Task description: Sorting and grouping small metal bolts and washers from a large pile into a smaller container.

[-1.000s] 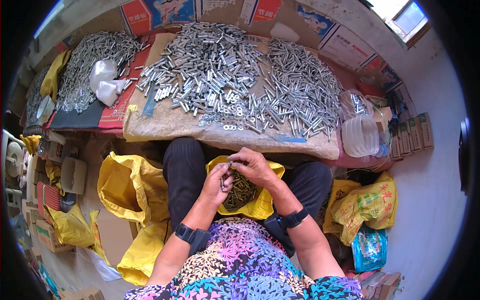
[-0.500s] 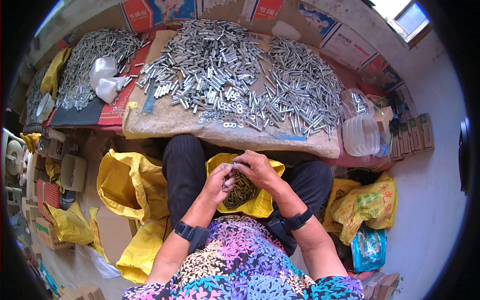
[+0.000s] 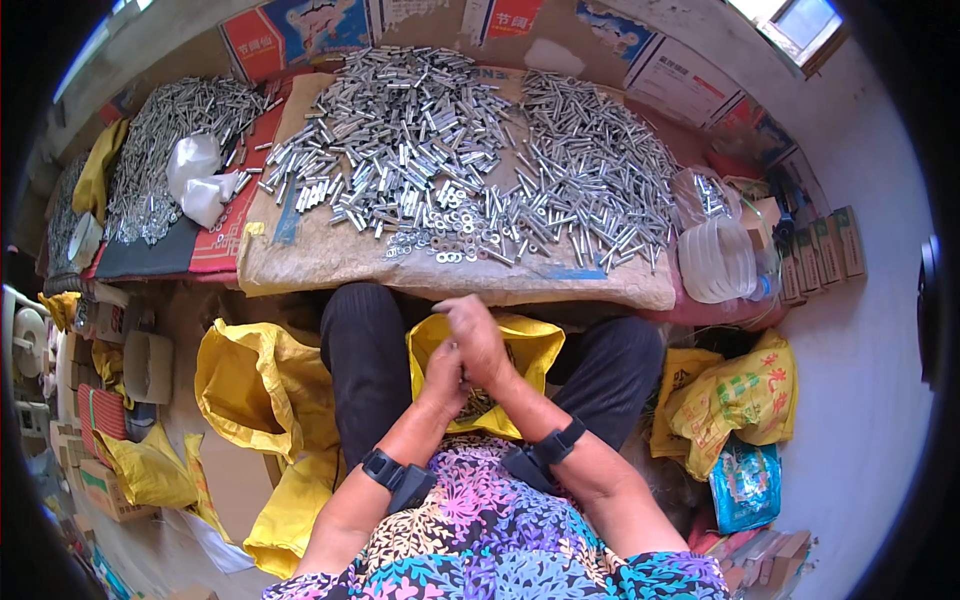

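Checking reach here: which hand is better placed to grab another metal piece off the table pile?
Probably the right hand: it sits higher, nearer the metal pieces, while the left hand lies lower against it.

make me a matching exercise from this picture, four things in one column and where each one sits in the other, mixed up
Things:
1. yellow bag
2. metal washers
3. white cloth
4. stack of clear plastic tubs

Places:
A. at the right end of the bench, beside the pile of metal sleeves
B. on the left heap of metal parts
C. in the person's lap, under both hands
D. at the near edge of the brown mat, in the middle

Pairs: 1-C, 2-D, 3-B, 4-A
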The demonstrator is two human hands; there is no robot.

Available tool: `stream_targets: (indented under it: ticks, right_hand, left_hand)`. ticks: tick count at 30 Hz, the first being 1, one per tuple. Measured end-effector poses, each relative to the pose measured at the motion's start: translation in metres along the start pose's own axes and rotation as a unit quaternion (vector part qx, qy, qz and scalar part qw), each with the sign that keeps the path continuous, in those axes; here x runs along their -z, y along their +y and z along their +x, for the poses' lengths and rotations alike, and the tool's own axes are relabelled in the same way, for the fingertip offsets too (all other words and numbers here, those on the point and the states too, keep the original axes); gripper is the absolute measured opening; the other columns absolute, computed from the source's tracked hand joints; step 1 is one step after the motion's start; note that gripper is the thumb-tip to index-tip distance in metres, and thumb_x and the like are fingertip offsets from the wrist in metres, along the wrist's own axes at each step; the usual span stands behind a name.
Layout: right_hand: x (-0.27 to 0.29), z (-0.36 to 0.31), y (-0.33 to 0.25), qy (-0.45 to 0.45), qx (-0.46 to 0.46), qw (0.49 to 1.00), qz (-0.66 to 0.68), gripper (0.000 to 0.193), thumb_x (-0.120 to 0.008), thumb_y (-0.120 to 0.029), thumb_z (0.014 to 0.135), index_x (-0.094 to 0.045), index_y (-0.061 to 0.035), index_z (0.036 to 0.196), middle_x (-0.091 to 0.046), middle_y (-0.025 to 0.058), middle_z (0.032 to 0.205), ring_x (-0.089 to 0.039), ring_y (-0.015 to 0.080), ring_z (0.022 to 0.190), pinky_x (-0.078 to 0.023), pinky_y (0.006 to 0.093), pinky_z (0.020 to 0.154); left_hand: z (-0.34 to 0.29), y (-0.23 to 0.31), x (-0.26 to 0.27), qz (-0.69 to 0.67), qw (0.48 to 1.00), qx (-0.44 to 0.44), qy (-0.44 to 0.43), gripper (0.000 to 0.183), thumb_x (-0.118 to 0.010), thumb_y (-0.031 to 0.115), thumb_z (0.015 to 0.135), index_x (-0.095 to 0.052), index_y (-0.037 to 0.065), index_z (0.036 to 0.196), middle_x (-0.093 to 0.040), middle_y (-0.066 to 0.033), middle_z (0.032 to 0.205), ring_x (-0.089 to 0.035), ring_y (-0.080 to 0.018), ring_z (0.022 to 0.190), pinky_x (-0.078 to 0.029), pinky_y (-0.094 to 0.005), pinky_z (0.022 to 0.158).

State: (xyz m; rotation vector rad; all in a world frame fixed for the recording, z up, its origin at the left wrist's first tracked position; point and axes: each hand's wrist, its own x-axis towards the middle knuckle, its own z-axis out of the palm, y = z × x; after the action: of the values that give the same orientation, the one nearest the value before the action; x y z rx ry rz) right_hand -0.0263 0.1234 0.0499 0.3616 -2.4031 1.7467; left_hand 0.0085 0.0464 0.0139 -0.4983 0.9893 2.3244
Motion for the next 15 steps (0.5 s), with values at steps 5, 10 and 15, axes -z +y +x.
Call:
stream_targets:
  ticks: [5, 10, 15]
  right_hand:
    - [0.010, -0.013, -0.022, -0.057, 0.098, 0.989, -0.095, 0.034, -0.052, -0.033, 0.085, -0.061, -0.0067, 0.105, -0.058, 0.0134, 0.094, -0.054, 0.0313, 0.093, -0.038, 0.0416, 0.086]
    - [0.030, 0.003, 0.001, -0.020, -0.018, 0.996, -0.084, 0.021, -0.061, -0.017, 0.082, -0.063, -0.0054, 0.100, -0.058, 0.0142, 0.083, -0.058, 0.0315, 0.078, -0.046, 0.0379, 0.071]
    - [0.028, -0.005, 0.005, -0.122, -0.052, 0.989, -0.072, 0.015, -0.062, -0.014, 0.083, -0.065, -0.0030, 0.092, -0.059, 0.0120, 0.081, -0.059, 0.0263, 0.073, -0.047, 0.0349, 0.066]
  left_hand:
    - [0.017, 0.013, 0.030, 0.197, 0.938, -0.277, -0.060, 0.010, -0.050, 0.018, 0.091, -0.054, 0.010, 0.094, -0.043, 0.0043, 0.061, -0.040, -0.0053, 0.047, -0.027, -0.0201, 0.039]
    - [-0.006, 0.028, 0.017, 0.146, 0.989, -0.010, 0.011, 0.021, -0.047, 0.028, 0.096, -0.057, 0.009, 0.101, -0.044, 0.0069, 0.062, -0.033, -0.0017, 0.042, -0.022, -0.0185, 0.037]
    - [-0.002, 0.032, 0.026, 0.058, 0.998, -0.028, -0.002, 0.042, -0.037, 0.046, 0.097, -0.057, 0.009, 0.103, -0.046, 0.0038, 0.067, -0.034, -0.0031, 0.043, -0.021, -0.0180, 0.036]
